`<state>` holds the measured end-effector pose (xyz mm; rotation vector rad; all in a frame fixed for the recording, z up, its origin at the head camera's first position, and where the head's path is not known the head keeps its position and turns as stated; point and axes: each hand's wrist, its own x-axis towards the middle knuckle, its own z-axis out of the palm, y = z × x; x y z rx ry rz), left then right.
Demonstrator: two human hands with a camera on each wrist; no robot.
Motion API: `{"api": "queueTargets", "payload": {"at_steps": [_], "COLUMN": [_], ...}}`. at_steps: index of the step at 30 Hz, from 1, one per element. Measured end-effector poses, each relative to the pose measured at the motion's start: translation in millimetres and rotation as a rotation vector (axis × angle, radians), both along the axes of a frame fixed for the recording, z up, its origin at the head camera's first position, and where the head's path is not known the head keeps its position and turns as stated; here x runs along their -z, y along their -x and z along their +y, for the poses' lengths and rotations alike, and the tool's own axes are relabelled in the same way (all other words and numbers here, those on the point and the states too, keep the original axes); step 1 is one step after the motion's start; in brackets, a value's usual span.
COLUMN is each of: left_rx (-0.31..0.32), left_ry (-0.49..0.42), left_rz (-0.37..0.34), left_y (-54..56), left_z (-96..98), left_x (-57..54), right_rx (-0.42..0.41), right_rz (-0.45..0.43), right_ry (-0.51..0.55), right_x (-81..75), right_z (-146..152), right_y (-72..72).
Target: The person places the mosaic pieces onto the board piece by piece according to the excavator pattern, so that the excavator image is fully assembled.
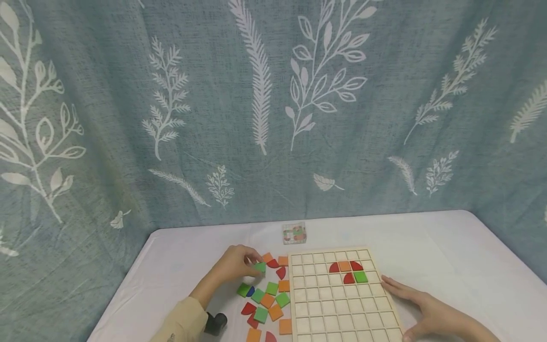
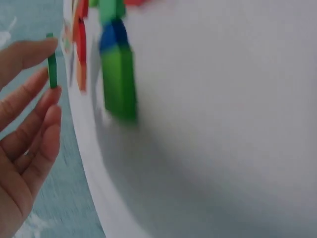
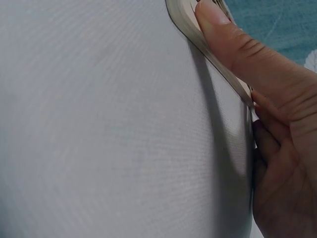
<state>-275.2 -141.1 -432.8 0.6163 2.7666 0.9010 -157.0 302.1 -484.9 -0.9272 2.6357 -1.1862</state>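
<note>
Between thumb and fingertips, my left hand [image 1: 232, 264] pinches a green square tile [image 1: 260, 267], raised over the loose tiles left of the board. The left wrist view shows that tile [image 2: 52, 69] edge-on in the fingers. A pale wooden grid board [image 1: 317, 308] lies on the table. Near its upper right, several pieces sit in cells: red quarter-circles [image 1: 334, 268], an orange square [image 1: 344, 266] and a green square [image 1: 361, 276]. My right hand [image 1: 433, 311] rests along the board's right edge, fingers extended; in the right wrist view the thumb [image 3: 223, 37] touches the rim.
Loose orange [image 1: 267, 300], green [image 1: 282, 299] and red [image 1: 248, 308] tiles are scattered left of the board. One green-and-blue tile [image 1: 244, 289] lies among them. A small patterned card [image 1: 294, 233] lies behind the board. A black object [image 1: 215, 324] sits beside the left sleeve.
</note>
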Motion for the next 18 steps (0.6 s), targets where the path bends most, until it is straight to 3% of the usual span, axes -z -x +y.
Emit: {"api": "queueTargets", "payload": {"at_steps": [4,11,15,18], "left_rx": [0.014,0.148,0.198,0.240], "left_ry": [-0.005,-0.088,-0.098,-0.081], "left_rz": [0.020,0.040,0.023,0.056], "left_y": [-2.5,-18.1,-30.3,-34.7], "left_z": [25.0,85.6,124.9,151.7], "left_x": [-2.7,-5.7,-10.2,-10.7], "right_rx": [0.004,-0.006,-0.003,-0.008], "right_rz": [0.010,0.009,0.007,0.023], "right_ry": [0.005,0.000,-0.007,-0.012], "right_x": [-0.1,0.5,-0.4,-1.6], "right_z": [0,1,1,3], "right_y": [-0.8,0.1,-0.4,-0.1]}}
